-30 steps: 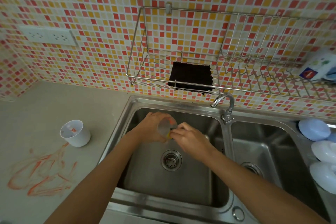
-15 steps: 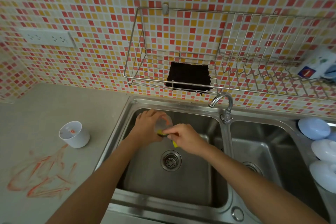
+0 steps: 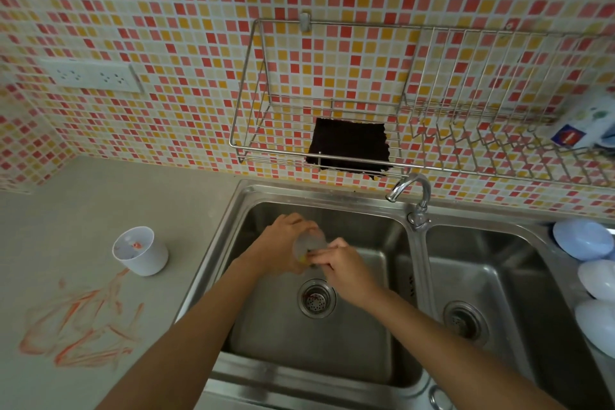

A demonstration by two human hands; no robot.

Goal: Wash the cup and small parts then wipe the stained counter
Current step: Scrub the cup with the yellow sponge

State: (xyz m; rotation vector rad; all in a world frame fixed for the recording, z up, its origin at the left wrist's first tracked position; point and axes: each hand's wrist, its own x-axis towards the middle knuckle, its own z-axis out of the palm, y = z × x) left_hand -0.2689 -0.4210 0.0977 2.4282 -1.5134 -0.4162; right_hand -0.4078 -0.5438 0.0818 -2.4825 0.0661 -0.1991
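My left hand (image 3: 283, 243) grips the clear cup (image 3: 309, 241) over the sink (image 3: 332, 359), its mouth turned toward my right hand (image 3: 342, 265), which pinches a yellow sponge (image 3: 303, 258) against it (mostly hidden by my fingers). The white cup (image 3: 141, 251) stands well off to my left, the stain (image 3: 80, 329) nearer me, so my left hand is closer to both.

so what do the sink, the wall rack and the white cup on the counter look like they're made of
Sink: brushed stainless steel by the look, grey with soft streaky reflections.
Wall rack: thin metal wire, shiny, probably chromed or stainless.
White cup: likely plastic, matte and opaque with a thin rim, though ceramic can't be ruled out.
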